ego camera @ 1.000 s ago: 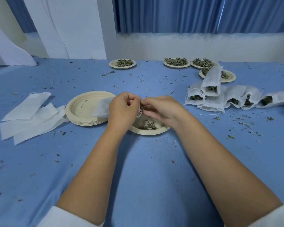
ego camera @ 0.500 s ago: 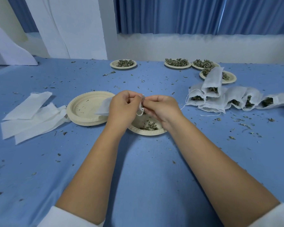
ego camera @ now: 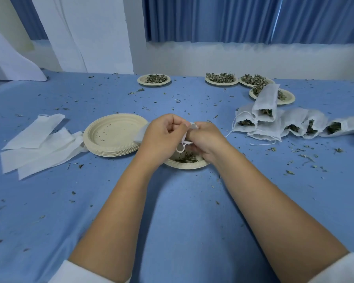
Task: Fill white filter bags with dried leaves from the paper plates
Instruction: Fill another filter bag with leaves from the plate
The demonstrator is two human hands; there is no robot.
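Change: your hands now meet, touching, above the plate mid-table.
Left hand: curled fingers pinch the filter bag.
Right hand: fingertips pinch its mouth, perhaps tucking leaves in.
Meaning: this bag's fill seems nearly finished.

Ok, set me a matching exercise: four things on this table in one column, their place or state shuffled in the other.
1. plate stack
2. flat filter bags
3. filled filter bags
4. near plate

a. few leaves left, closest in
b. lying flat, far left
c. heaped at right, leaves inside
d. only crumbs on top, left of centre

Pairs: 1-d, 2-b, 3-c, 4-a.
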